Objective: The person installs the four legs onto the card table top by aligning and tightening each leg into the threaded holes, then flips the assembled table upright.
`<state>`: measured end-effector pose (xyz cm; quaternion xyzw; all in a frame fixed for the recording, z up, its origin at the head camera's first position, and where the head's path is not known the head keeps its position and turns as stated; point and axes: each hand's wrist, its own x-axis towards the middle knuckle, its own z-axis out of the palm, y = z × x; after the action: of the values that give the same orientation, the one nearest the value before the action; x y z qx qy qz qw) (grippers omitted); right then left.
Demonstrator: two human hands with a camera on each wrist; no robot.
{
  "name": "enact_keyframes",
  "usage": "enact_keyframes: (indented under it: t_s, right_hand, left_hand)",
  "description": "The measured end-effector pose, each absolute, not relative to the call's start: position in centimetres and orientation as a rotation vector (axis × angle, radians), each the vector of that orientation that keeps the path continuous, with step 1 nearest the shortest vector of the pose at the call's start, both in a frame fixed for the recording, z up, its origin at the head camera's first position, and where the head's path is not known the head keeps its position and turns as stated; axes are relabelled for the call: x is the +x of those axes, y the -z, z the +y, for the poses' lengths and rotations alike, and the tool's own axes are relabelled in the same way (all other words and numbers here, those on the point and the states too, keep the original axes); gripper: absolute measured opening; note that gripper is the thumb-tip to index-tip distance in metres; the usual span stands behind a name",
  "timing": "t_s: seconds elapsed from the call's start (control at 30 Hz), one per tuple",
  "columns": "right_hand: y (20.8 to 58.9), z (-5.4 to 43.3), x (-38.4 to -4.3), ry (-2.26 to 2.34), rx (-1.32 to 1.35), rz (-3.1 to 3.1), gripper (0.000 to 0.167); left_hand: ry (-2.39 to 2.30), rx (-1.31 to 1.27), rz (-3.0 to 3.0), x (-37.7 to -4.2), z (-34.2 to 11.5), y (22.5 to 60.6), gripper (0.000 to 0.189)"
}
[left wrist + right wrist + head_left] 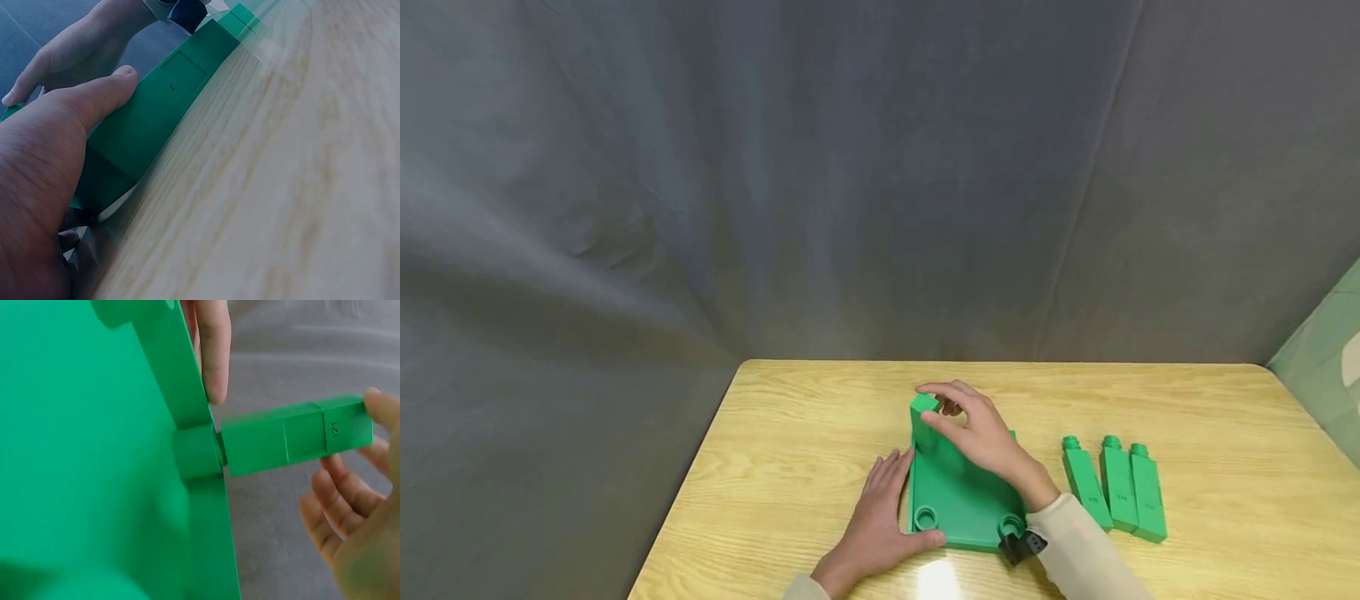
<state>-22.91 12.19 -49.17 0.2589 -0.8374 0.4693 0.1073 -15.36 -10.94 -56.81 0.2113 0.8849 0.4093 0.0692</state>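
Observation:
A green plastic board (966, 496) with raised round sockets at its corners lies on the table. My left hand (880, 521) holds its near left corner, fingers along the left side and thumb on the front edge. At the far left socket stands a green leg (922, 421), square in section, its threaded end at the socket (200, 453). My right hand (981, 429) pinches the top of this leg between thumb and fingers, as the right wrist view shows. The front edge of the board (169, 94) fills the middle of the left wrist view.
Three more green legs (1118, 487) with threaded ends lie side by side to the right of the board. The wooden table (775, 467) ends at a dark grey curtain (880, 183) behind. A black wrist strap (1022, 547) overhangs the board's near right corner.

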Motion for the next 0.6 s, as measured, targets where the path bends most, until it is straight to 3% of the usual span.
enact_keyframes:
  t_s: [0.6]
  right_hand:
    - [49.04,11.16,-22.49,-1.386,0.514,-2.381,0.026]
  left_hand:
    - [-1.245,0.628,2.666,-15.23,-10.97,56.84,0.118]
